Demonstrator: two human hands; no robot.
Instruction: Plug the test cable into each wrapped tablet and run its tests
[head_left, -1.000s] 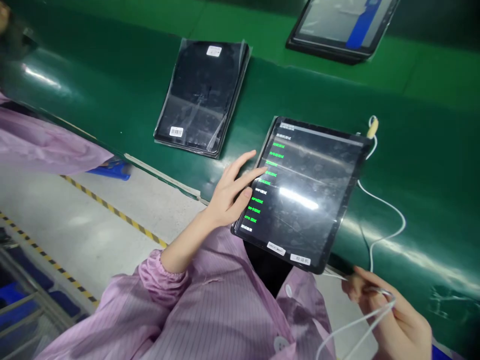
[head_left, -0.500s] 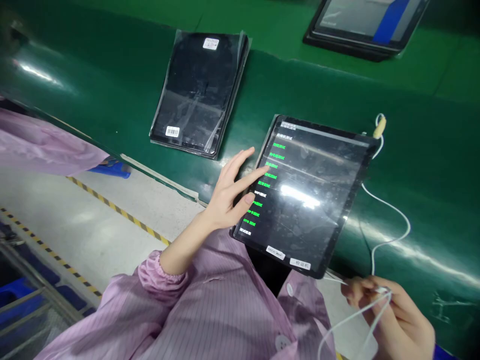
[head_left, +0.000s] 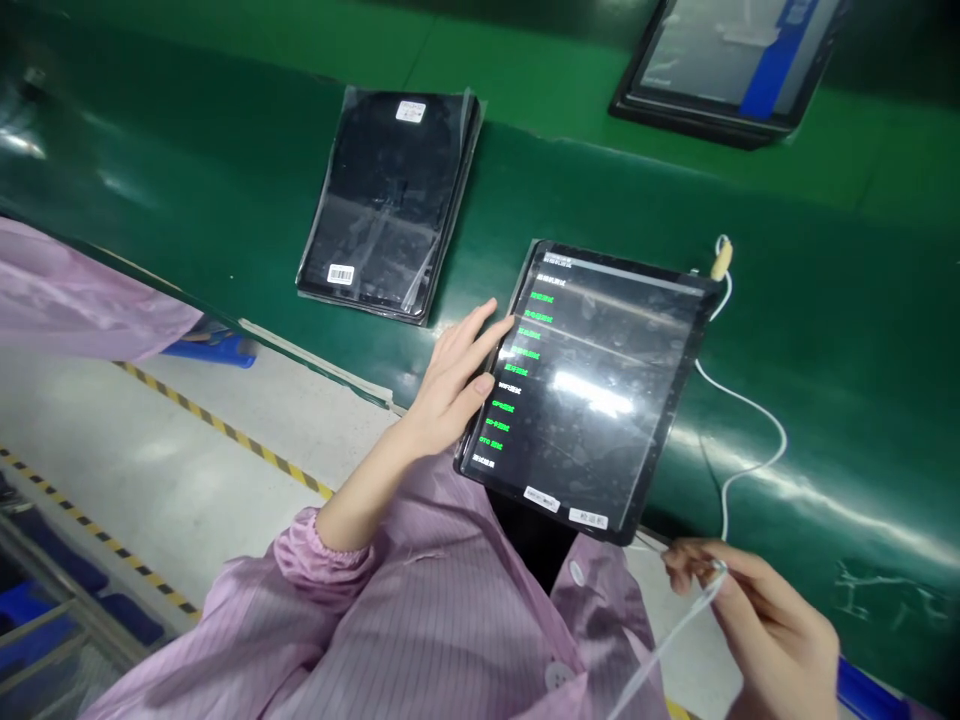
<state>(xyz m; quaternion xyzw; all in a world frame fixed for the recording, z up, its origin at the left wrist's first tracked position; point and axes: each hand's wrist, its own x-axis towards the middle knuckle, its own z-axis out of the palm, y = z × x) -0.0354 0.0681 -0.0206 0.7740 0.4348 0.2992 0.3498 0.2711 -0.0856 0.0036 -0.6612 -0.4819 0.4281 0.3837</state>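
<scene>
A black tablet [head_left: 600, 400] lies at the front edge of the green bench, its screen lit with a list of green and white lines and two white labels along its lower edge. My left hand [head_left: 457, 375] rests at the tablet's left edge, fingers stretched out, thumb and index finger touching the rim. Right of the tablet, below its lower right corner, my right hand [head_left: 757, 610] is closed in a pinch on a white cable [head_left: 664, 650]. Part of that cable hangs toward me. What tips the cable, between thumb and fingers, is mostly hidden.
Wrapped black tablets [head_left: 386, 200] lie stacked at the back left. Another tablet stack with a blue strip [head_left: 772, 70] is at the back right. A yellow-wrapped cable piece [head_left: 721, 260] sits by the tablet's far corner. A pink sleeve of another person [head_left: 82, 290] shows at left.
My left fingers have drawn back from over the screen to the tablet's left edge. My right hand still pinches the cable. The whole view has shifted slightly.
</scene>
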